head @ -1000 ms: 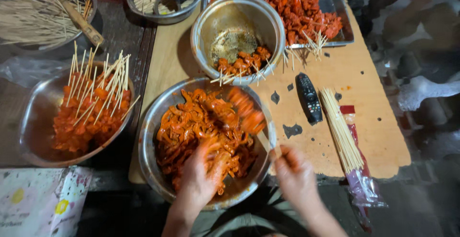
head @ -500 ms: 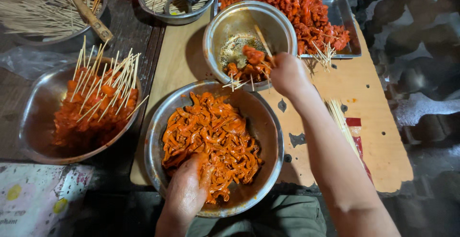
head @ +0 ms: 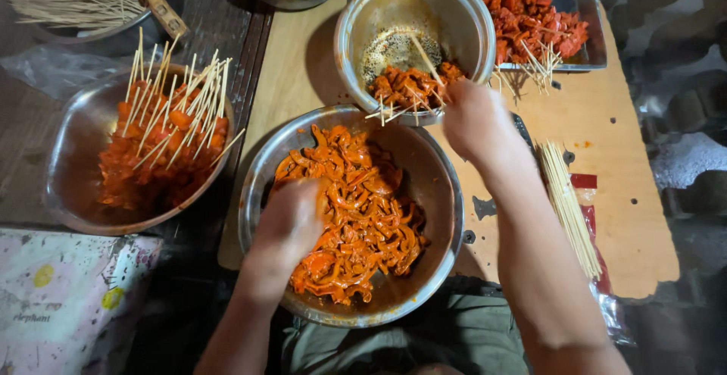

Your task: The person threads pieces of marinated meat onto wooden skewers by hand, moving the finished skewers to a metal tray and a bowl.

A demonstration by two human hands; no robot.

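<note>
Since a second ago the right hand point(head: 473, 121) has left the near bowl's rim and reached up to the small round steel bowl point(head: 462, 19) at the far middle of the tan wooden board point(head: 606, 216); the left hand has barely shifted. Right fingers are curled down at that bowl's near rim, among loaded skewers of red marinated meat point(head: 409, 87). They seem to pinch a thin wooden stick, but the fingertips are hidden, so the grip cannot be told for sure.

The left hand point(head: 284, 227) is sunk into the orange-red marinated meat strips point(head: 363, 208) in the large round steel bowl point(head: 447, 193) at the board's near edge. Its fingers are bunched around the strips; motion blur hides the exact hold.

A wide steel bowl of finished skewers point(head: 83, 140) sits off the board's left edge. A flat steel tray of red meat point(head: 579, 11) occupies the far right corner. A bundle of bare bamboo sticks point(head: 568, 204) lies by the right edge on a clear plastic packet point(head: 594, 223).

Risks, as a judgement: the big bowl overhangs the board's near edge, so a hard push from the left hand could tip it into the lap. Slippery marinade could let strips slide off. Pointed stick ends crowd the right fingers, so a prick is possible. The forearm passing close to the loose bundle could scatter it.
</note>
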